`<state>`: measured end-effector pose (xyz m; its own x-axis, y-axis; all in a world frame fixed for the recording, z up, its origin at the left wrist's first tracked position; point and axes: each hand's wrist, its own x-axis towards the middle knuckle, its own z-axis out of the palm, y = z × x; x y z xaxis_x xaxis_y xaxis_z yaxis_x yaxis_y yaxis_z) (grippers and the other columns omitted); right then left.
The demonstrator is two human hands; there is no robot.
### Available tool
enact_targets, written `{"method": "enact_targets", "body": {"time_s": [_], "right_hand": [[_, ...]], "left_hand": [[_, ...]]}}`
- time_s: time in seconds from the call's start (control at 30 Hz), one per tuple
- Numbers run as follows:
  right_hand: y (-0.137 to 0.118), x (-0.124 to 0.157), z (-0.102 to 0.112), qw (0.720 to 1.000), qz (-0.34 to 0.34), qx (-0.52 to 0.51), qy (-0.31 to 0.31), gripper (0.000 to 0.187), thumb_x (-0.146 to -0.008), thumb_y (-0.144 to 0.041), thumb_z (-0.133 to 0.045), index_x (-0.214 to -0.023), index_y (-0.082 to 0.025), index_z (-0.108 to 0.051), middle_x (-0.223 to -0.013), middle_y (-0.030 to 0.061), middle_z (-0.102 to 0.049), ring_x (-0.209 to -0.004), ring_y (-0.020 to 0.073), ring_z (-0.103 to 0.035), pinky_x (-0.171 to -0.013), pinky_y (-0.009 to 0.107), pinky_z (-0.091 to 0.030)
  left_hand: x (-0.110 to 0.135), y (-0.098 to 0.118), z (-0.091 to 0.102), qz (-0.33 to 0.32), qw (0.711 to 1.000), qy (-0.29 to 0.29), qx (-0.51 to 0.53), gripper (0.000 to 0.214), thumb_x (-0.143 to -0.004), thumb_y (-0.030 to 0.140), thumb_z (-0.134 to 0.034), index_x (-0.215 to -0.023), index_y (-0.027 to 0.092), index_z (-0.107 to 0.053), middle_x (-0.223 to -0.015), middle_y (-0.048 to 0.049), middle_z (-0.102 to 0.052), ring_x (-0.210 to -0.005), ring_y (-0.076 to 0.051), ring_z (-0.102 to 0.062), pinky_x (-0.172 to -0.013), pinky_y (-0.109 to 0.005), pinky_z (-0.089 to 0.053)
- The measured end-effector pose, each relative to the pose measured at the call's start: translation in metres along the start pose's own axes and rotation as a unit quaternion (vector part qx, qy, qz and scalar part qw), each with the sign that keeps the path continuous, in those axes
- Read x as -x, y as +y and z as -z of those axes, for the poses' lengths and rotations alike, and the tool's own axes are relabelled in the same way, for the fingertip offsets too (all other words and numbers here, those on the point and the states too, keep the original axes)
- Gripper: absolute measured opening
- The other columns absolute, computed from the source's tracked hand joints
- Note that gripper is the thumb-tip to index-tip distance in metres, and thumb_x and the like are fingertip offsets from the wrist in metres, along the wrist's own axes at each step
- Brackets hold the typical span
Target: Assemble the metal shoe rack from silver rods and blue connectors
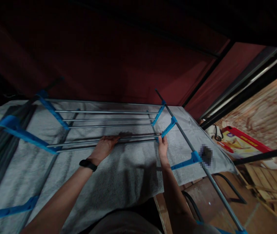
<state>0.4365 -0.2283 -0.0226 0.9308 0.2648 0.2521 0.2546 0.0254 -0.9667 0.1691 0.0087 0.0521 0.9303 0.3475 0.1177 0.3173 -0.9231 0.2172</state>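
Observation:
A rack of grey metal tubes with blue plastic brackets lies on a white cloth. My left hand, with a black band on its wrist, is closed over a metal rod around the middle of the nearer pair. At that pair's right end, my right hand pinches the rod beside a blue bracket. The rods' left ends meet another blue bracket. Farther back, several parallel rods span two more brackets. Part of my left fingers is hidden in shadow.
More grey tubes lie at the left. A long side tube runs past the cloth's right edge. A dark red wall hanging stands behind. On the right are a red and yellow box and wooden slatted furniture.

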Motion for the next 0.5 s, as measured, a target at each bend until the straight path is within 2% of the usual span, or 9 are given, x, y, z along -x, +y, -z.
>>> {"method": "enact_targets", "body": {"time_s": [0.17, 0.27, 0.4, 0.5], "right_hand": [[0.006, 0.001, 0.01, 1.0, -0.009, 0.018, -0.023, 0.054, -0.088, -0.058, -0.063, -0.126, -0.019, -0.066, -0.13, 0.0103, -0.069, -0.12, 0.0229, -0.059, -0.114, 0.045, -0.041], [0.012, -0.004, 0.014, 0.999, -0.017, 0.021, -0.036, 0.055, -0.086, -0.058, -0.065, -0.127, -0.02, -0.066, -0.131, 0.0093, -0.067, -0.121, 0.0231, -0.058, -0.116, 0.047, -0.038], [0.018, -0.007, 0.02, 0.998, -0.033, 0.001, -0.051, 0.055, -0.084, -0.058, -0.068, -0.126, -0.023, -0.066, -0.128, 0.006, -0.067, -0.12, 0.0216, -0.06, -0.116, 0.046, -0.038], [0.018, -0.007, 0.024, 0.997, -0.041, 0.008, -0.059, 0.054, -0.084, -0.058, -0.069, -0.126, -0.024, -0.066, -0.126, 0.0052, -0.067, -0.118, 0.0212, -0.06, -0.115, 0.044, -0.04]], "left_hand": [[0.008, 0.006, -0.001, 0.001, 1.0, 0.019, 0.004, 0.046, -0.101, 0.012, -0.047, -0.142, 0.022, -0.065, -0.125, -0.0123, -0.075, -0.116, -0.025, -0.069, -0.102, -0.039, -0.046], [0.014, 0.008, 0.0, -0.004, 0.998, 0.056, 0.009, 0.044, -0.103, 0.02, -0.051, -0.145, 0.022, -0.061, -0.127, -0.0121, -0.072, -0.117, -0.025, -0.065, -0.104, -0.041, -0.044], [0.037, 0.005, -0.001, 0.009, 0.988, 0.152, 0.035, 0.04, -0.105, 0.025, -0.049, -0.143, 0.023, -0.062, -0.131, -0.0115, -0.068, -0.118, -0.025, -0.061, -0.107, -0.043, -0.043], [0.067, -0.008, -0.008, 0.1, 0.961, 0.247, 0.075, 0.032, -0.106, 0.028, -0.045, -0.126, 0.022, -0.07, -0.116, -0.0105, -0.071, -0.11, -0.026, -0.062, -0.101, -0.044, -0.046]]}}
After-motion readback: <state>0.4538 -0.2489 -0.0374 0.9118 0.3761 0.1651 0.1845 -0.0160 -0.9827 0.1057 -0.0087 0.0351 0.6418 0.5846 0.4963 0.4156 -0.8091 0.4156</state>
